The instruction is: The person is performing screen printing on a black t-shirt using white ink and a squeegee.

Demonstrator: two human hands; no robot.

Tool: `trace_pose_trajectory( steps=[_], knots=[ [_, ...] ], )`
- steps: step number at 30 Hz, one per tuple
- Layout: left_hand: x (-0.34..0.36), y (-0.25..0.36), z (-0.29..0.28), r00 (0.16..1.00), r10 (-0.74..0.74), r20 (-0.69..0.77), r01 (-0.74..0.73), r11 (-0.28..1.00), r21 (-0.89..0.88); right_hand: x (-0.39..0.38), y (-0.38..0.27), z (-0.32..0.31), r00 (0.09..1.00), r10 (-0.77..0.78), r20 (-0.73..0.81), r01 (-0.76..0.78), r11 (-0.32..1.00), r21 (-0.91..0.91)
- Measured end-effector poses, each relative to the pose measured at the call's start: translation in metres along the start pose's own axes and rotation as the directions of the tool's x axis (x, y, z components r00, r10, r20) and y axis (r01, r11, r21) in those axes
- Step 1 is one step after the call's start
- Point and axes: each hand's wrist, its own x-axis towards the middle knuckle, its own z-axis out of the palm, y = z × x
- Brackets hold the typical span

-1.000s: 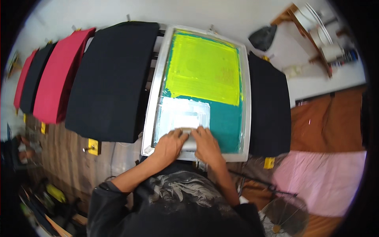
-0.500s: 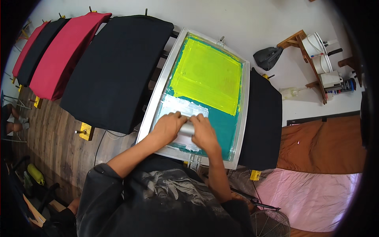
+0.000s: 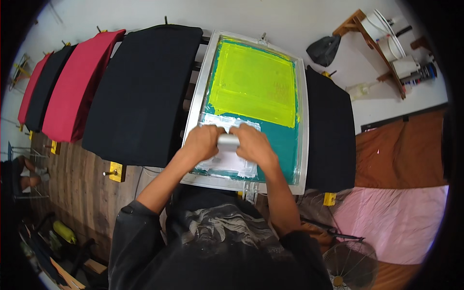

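My left hand [image 3: 202, 141] and my right hand [image 3: 252, 144] are both closed on a pale squeegee [image 3: 228, 140], one at each end. It sits over a patch of white ink [image 3: 231, 165] at the near left part of a printing screen. The screen's silver metal frame [image 3: 303, 145] surrounds green mesh [image 3: 280, 157]. Bright yellow-green ink [image 3: 253, 79] covers the far part of the mesh, with a ragged border. My hands hide the squeegee's ends, and its blade edge cannot be made out.
Black cloth-covered boards [image 3: 145, 92] [image 3: 328, 130] flank the screen, with a red one [image 3: 79, 89] further left. Metal hinge clamps [image 3: 250, 192] join the frame's near edge. A fan [image 3: 352, 265] stands at lower right. Shelves with white tubs [image 3: 390, 48] hang on the right wall.
My hands and the squeegee have slid a little toward the far side across the white patch. More of the white near the frame's front edge shows. The whole view has shifted slightly.
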Motion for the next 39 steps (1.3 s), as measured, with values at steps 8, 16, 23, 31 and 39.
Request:
trace_pose_trajectory(
  steps=[8,16,23,31,39],
  knots=[
    [-0.004,-0.002,0.002,1.000,0.001,-0.010,-0.001,1.000,0.020,0.005,0.004,0.020,0.999,0.009,-0.047,-0.007,0.999,0.044],
    [-0.065,0.030,-0.004,0.980,-0.074,0.184,0.090,0.993,-0.082,-0.053,-0.026,0.029,0.996,0.002,0.089,-0.011,0.994,0.104],
    [-0.001,0.027,0.003,0.992,0.016,0.126,-0.007,0.998,-0.068,-0.024,0.009,-0.009,0.990,0.108,0.085,-0.110,0.994,0.020],
    [0.040,0.027,0.022,0.996,0.040,0.083,-0.039,0.999,-0.016,-0.009,0.044,-0.008,0.983,0.169,0.071,-0.174,0.982,0.072],
    [-0.032,0.050,0.026,0.981,0.098,0.169,-0.083,0.992,-0.093,-0.082,0.008,0.022,0.979,0.191,0.068,-0.199,0.969,0.144]
  ],
)
